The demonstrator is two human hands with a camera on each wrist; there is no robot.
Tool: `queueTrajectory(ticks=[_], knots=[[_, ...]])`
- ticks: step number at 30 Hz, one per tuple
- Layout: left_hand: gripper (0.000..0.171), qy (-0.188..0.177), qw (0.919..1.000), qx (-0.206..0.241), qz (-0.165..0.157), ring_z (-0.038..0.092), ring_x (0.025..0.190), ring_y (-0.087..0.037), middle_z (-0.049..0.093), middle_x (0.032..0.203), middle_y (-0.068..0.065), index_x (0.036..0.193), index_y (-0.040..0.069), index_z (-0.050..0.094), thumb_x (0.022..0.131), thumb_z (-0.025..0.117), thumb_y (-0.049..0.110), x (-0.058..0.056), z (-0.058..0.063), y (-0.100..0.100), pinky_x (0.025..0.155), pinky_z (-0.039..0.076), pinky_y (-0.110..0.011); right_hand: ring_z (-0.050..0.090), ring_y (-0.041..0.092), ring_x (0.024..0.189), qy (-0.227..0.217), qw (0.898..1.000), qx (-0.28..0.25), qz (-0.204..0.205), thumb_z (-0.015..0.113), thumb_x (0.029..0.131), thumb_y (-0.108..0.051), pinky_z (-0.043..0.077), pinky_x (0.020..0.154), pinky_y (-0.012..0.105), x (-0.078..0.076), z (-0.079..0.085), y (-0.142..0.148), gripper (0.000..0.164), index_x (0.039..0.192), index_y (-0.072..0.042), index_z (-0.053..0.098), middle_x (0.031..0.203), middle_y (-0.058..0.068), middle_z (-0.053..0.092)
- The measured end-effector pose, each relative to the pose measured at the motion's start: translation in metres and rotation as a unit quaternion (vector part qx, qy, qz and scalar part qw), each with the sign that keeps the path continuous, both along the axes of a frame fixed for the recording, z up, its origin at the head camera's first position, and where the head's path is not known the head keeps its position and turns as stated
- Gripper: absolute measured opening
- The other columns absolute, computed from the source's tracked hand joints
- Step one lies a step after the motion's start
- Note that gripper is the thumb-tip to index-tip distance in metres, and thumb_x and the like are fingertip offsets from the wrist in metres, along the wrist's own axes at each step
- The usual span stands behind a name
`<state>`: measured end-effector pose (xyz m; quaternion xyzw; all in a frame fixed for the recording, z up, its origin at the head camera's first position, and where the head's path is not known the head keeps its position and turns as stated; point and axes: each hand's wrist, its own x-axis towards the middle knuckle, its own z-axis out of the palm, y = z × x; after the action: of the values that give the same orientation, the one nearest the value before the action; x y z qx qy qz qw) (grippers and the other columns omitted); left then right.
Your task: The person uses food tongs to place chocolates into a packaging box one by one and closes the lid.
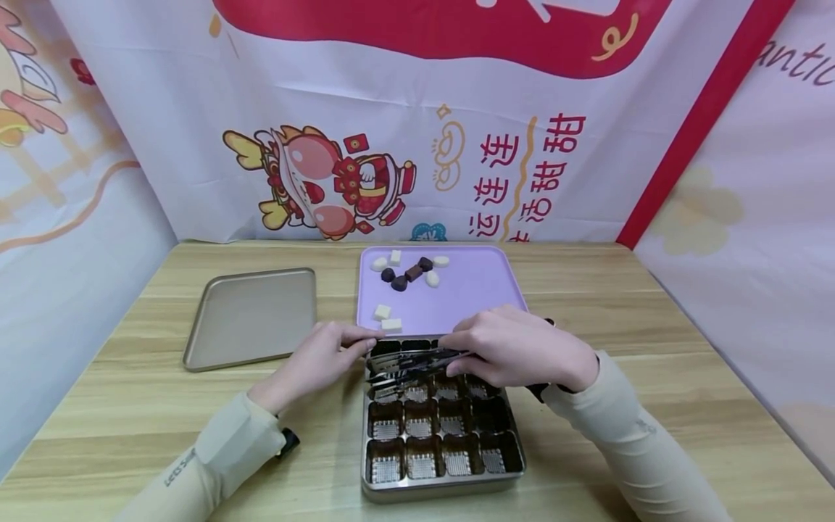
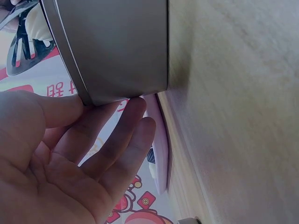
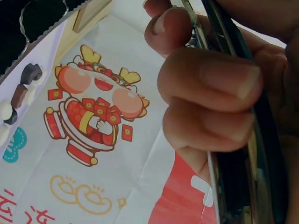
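My right hand [image 1: 515, 348] grips a pair of metal tongs [image 1: 417, 366] with slotted ends, held slantwise over the far part of a metal box [image 1: 443, 493]. A brown plastic insert splits the box into several square compartments; those in the near rows hold nothing, while hand and tongs partly hide the far ones. Between the slotted ends, a whitish ridged piece [image 2: 38, 23] shows in the left wrist view. My left hand [image 1: 326, 359] holds the box's far left corner, thumb at the rim and fingers against the outer wall. In the right wrist view, curled fingers [image 3: 210, 102] wrap the tongs' handles.
Behind the box lies a lilac tray [image 1: 470, 283] with several white pieces [image 1: 391, 325] and dark brown chocolates [image 1: 399, 283]. To the left is a shallow beige metal tray [image 1: 254, 319]. A printed cloth [image 1: 365, 80] hangs at the table's back edge.
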<state>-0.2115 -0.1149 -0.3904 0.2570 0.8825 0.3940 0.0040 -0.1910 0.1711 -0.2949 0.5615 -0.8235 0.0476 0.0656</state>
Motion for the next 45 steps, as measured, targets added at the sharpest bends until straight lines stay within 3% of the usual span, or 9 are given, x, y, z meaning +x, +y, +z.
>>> queueTrajectory(ticks=[10,15,22,28,33,39,42,45], knots=[[0.024,-0.004,1.0000,-0.004,0.003,0.061,0.083,-0.011,0.065,0.113,-0.005,0.117,0.014,0.068,0.094,0.060,0.015,0.000,0.001,0.000,0.068,0.049,-0.026,0.036,0.003,0.053,-0.019,1.000,0.008,-0.008,0.059,0.095,-0.033,0.032,0.048,0.020,-0.005,-0.004,-0.002,0.026,0.076,-0.021,0.047,0.062,-0.012,0.037],[0.024,-0.003,1.0000,-0.004,0.002,0.062,0.082,-0.013,0.064,0.114,-0.006,0.116,0.012,0.068,0.094,0.060,0.015,-0.001,0.003,0.000,0.068,0.049,-0.025,0.041,0.003,0.056,-0.035,0.999,0.011,-0.018,0.061,0.094,-0.034,0.036,0.052,0.020,-0.007,-0.004,-0.002,0.017,0.086,-0.018,0.059,0.067,-0.013,0.044],[0.023,-0.005,0.9999,-0.007,0.010,0.058,0.067,-0.011,0.065,0.112,-0.006,0.114,0.014,0.069,0.093,0.060,0.011,-0.001,0.002,0.000,0.059,0.048,-0.024,0.048,0.003,0.063,-0.044,0.999,-0.009,-0.031,0.062,0.093,-0.034,0.041,0.060,0.021,-0.014,-0.001,0.004,0.025,0.104,-0.012,0.066,0.078,-0.013,0.052],[0.020,-0.003,0.9999,-0.005,0.009,0.062,0.078,-0.012,0.067,0.107,-0.003,0.111,0.013,0.070,0.093,0.061,0.013,-0.001,0.001,0.000,0.067,0.050,-0.023,0.060,0.008,0.082,-0.025,0.996,-0.045,-0.079,0.062,0.093,-0.036,0.049,0.074,0.027,-0.026,0.000,0.016,0.033,0.112,-0.009,0.066,0.097,-0.004,0.065],[0.022,-0.004,1.0000,-0.001,-0.001,0.063,0.081,-0.015,0.066,0.111,-0.006,0.114,0.012,0.068,0.094,0.060,0.015,-0.001,0.001,-0.001,0.068,0.050,-0.024,0.057,0.007,0.074,0.010,0.988,-0.076,-0.132,0.063,0.092,-0.034,0.048,0.068,0.028,-0.042,-0.007,0.021,0.034,0.114,-0.008,0.066,0.094,-0.003,0.064],[0.024,-0.010,0.9999,0.002,-0.005,0.063,0.082,-0.013,0.064,0.114,-0.006,0.116,0.011,0.067,0.094,0.060,0.015,-0.001,0.001,-0.001,0.068,0.050,-0.024,0.052,0.008,0.067,0.036,0.982,-0.067,-0.174,0.064,0.091,-0.033,0.044,0.055,0.030,-0.060,-0.025,0.018,0.025,0.104,-0.012,0.068,0.086,-0.006,0.063],[0.023,-0.010,0.9999,0.001,-0.004,0.063,0.085,-0.012,0.064,0.114,-0.006,0.116,0.011,0.067,0.094,0.060,0.014,-0.001,0.001,-0.001,0.070,0.050,-0.023,0.049,0.007,0.061,0.041,0.985,-0.056,-0.159,0.066,0.090,-0.030,0.041,0.053,0.027,-0.067,-0.035,0.015,0.015,0.092,-0.014,0.065,0.075,-0.010,0.056],[0.024,-0.019,0.9998,0.003,-0.005,0.060,0.072,-0.014,0.064,0.115,-0.007,0.117,0.011,0.067,0.094,0.059,0.013,0.000,0.002,-0.001,0.065,0.049,-0.025,0.045,0.007,0.057,0.039,0.989,-0.051,-0.134,0.067,0.089,-0.027,0.039,0.053,0.025,-0.072,-0.042,0.011,0.014,0.084,-0.015,0.061,0.069,-0.011,0.051]])
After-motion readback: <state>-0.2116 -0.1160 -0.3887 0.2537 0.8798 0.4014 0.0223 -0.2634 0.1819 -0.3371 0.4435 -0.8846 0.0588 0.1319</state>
